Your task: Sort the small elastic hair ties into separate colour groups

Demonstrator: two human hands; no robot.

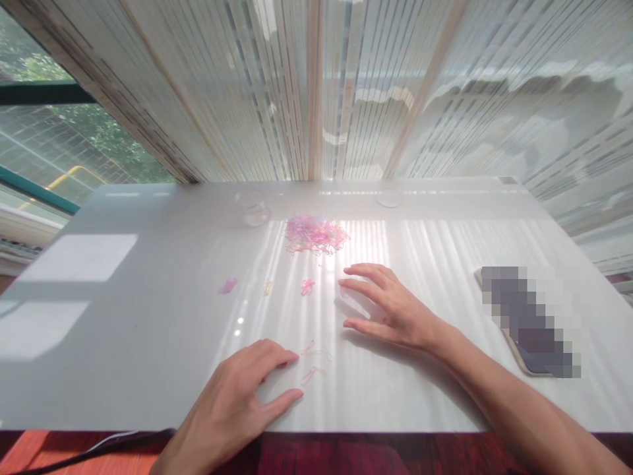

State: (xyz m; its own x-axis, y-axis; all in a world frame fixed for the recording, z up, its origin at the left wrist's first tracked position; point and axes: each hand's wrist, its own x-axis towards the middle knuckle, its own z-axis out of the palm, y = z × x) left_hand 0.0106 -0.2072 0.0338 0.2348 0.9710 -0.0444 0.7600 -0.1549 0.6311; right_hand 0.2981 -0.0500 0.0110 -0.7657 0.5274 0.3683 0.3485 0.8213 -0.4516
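A heap of thin pink and pale rubber bands (314, 234) lies near the far middle of the white table (123, 330). Three small sorted clumps sit nearer: purple (228, 285), yellowish (268, 286) and pink (307, 286). A few loose bands (313, 361) lie just right of my left hand (237, 402), which rests flat near the front edge with fingers apart, holding nothing. My right hand (386, 307) lies palm down, fingers spread, its fingertips just right of the pink clump.
A clear jar (253, 206) and a clear lid (389, 196) stand at the table's far side. A phone (529, 323) lies at the right. A dark cable (99, 447) runs along the front edge. Striped curtains hang behind.
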